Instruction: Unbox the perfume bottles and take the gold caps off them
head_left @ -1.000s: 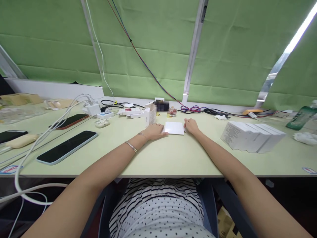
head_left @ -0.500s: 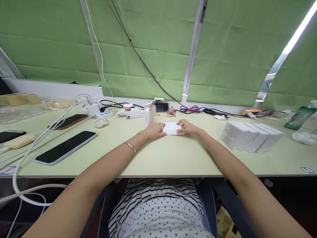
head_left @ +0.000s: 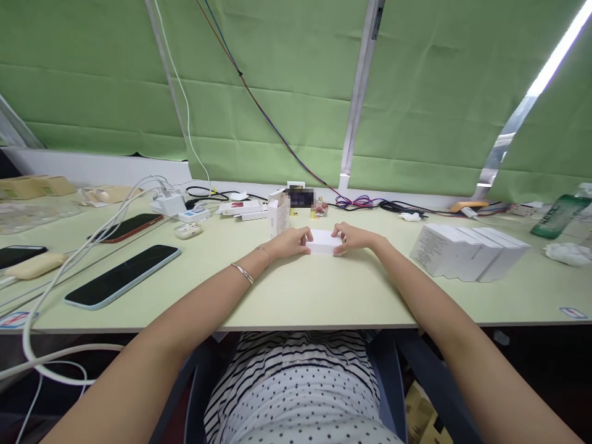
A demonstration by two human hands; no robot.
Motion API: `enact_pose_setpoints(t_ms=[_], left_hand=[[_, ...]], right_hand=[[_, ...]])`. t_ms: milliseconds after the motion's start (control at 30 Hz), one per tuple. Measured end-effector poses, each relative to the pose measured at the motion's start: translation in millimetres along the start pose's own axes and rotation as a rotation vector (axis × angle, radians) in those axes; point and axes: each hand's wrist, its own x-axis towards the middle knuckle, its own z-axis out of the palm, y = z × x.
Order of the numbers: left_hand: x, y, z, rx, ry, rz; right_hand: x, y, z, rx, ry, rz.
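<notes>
And we're at a long pale desk (head_left: 319,296) in what looks like an office or small workroom, too close to call! Green blinds (head_left: 296,68) fill the upper frame, bright light (head_left: 539,83) slicing in upper right; phones (head_left: 123,276) and chargers (head_left: 169,203) crowd the left, cables (head_left: 398,208) trail along the back, white boxes (head_left: 469,253) line up at right, a dark chair (head_left: 388,364) below.

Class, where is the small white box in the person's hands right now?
In the head view, the small white box is just right of centre, between the left hand and right hand, and right of the upright white carton.
</notes>
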Motion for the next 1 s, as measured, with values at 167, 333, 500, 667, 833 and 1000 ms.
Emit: enact_pose_setpoints(t_ms=[167, 333, 500, 667, 833, 1000], left_hand=[[-1, -4, -4.4, -0.023, -0.043, 0.045], [-1, -8, -7.5, -0.027, -0.070, 0.070], [-3, -5, -7.5, -0.005, -0.073, 0.053], [-5, -2, -9.3, 0.063, -0.021, 0.099], [-1, -8, -17.4, 0.212, 0.586, 0.159], [1, -21, -21.1, 0.269, 0.971, -0.026]], right_hand=[[-2, -11, -3, -0.082, -0.026, 0.029], [-4, -22, -4, -0.113, -0.026, 0.026], [-5, -24, -3, -0.151, -0.025, 0.037], [-6, -26, -5, -0.154, -0.032, 0.039], [-8, -31, -7, -0.164, -0.030, 0.065], [-10, -34, -7, -0.129, -0.027, 0.080]])
